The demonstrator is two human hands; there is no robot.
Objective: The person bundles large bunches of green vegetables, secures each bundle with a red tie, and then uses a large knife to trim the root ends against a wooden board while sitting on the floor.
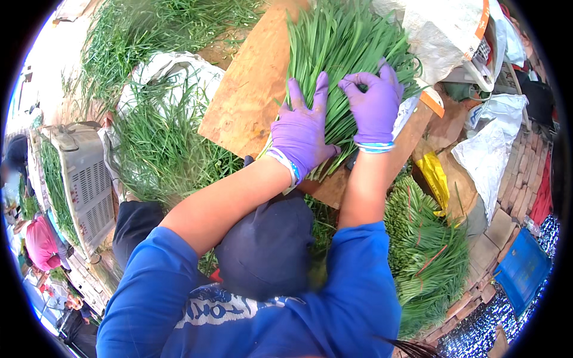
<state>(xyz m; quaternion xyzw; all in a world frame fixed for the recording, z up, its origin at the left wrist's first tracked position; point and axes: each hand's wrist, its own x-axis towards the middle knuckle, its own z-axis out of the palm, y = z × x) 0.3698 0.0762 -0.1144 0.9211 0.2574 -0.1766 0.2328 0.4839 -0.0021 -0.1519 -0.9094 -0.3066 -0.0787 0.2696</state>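
A thick bunch of long green chive-like leaves (340, 48) lies on a brown wooden board (245, 95) in front of me. My left hand (301, 128), in a purple glove, presses flat on the lower end of the bunch with fingers spread. My right hand (373, 104), also purple-gloved, rests on the bunch's right side with fingers curled into the leaves. Both wrists show rolled glove cuffs, and my sleeves are blue.
Loose green leaves (161, 149) pile up at the left over a white sack (173, 62). Bundled greens (427, 250) lie at the lower right. A grey plastic crate (83, 179) stands at the left, white sacks (447, 30) at the upper right, a blue object (525, 265) on brick paving.
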